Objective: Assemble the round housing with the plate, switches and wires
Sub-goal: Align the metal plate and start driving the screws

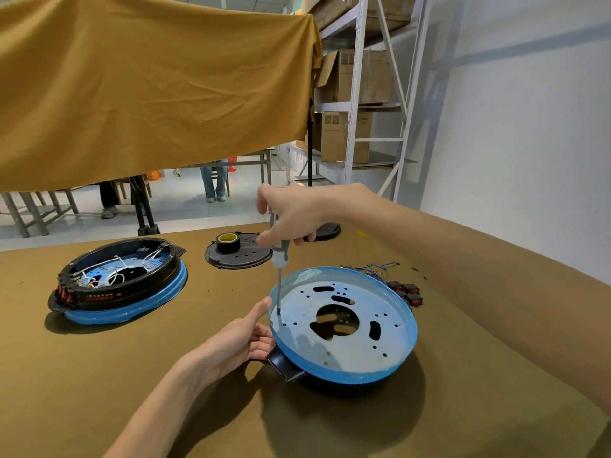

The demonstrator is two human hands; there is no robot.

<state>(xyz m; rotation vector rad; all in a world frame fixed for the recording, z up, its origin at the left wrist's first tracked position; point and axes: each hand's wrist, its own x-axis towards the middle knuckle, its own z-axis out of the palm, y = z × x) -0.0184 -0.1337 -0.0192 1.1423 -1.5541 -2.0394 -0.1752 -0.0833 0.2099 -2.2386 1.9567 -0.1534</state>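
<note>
1. Shelving with cartons point(344, 133) stood behind an ochre cloth screen point(148, 87), and the olive-covered bench point(132, 375) carried everything I was watching.
2. Round housing point(344, 375) sat at about 5 o'clock of the bench's middle, open face up, its plate point(380, 332) lying flat inside the blue rim; its black tab point(286, 366) pointed toward 8 o'clock. Being round, it had no long axis worth naming.
3. My right hand point(294, 216) was curled around the handle of the screwdriver point(278, 259), whose shaft ran near vertical, tip down on a hole at the plate's 9 o'clock edge.
4. My left hand point(244, 338) gripped the housing's rim, thumb up against the blue wall, fingers underneath.
5. I judged the tip could skid off the hole and scratch the plate, since the shaft leaned slightly and I could not see a screw.
6. Switches point(405, 290) and wires point(373, 269) lay at 1 o'clock of the housing; a sliding housing might snag them.
7. Finished unit point(119, 282) sat well apart at 9 o'clock.
</note>
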